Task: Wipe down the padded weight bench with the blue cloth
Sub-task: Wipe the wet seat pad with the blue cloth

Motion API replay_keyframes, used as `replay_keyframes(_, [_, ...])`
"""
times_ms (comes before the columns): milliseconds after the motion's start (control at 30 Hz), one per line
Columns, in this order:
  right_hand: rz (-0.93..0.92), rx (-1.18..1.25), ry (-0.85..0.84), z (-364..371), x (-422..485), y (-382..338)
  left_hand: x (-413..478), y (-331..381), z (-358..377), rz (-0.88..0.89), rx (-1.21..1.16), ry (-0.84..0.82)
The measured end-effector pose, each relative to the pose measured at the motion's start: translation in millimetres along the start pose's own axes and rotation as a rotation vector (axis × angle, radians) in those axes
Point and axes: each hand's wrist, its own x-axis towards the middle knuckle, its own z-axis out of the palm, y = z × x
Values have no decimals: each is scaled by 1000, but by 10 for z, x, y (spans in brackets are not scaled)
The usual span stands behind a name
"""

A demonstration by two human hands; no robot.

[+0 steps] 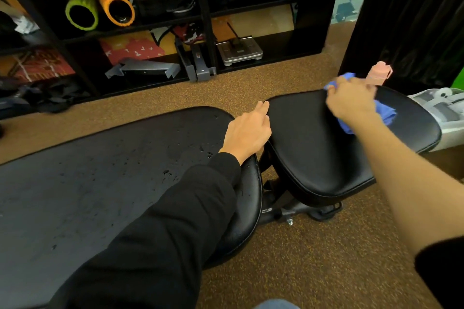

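Note:
The black padded bench has a long back pad (100, 170), dotted with wet droplets, and a smaller seat pad (313, 153) to its right. My right hand (351, 100) presses the crumpled blue cloth (386, 115) onto the far part of the seat pad, fingers curled over it; cloth shows on both sides of the hand. My left hand (248, 130) rests on the right end of the back pad with fingers relaxed, holding nothing.
A black shelf unit (206, 20) stands behind with green (81, 11) and orange foam rollers (116, 9), a red bag and a scale (239, 51). A pink spray bottle (379, 74) stands beyond the seat. A white object (442, 108) sits at right. Speckled brown floor surrounds the bench.

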Motion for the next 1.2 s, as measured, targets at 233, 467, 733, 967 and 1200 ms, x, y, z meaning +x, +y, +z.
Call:
replay_keyframes(233, [-396, 281, -112, -28, -226, -362, -5, -18, -13, 4, -11, -3])
replay_keyframes(467, [-177, 244, -77, -121, -110, 356, -10, -33, -7, 9, -18, -10])
replay_keyframes(733, [223, 98, 42, -151, -349, 892, 11, -45, 27, -6, -24, 17])
replay_keyframes(967, [-25, 74, 101, -153, -955, 723, -3, -15, 2, -1, -16, -6])
replay_keyframes(1200, [-48, 119, -103, -268, -863, 336, -30, 33, -134, -11, -11, -175])
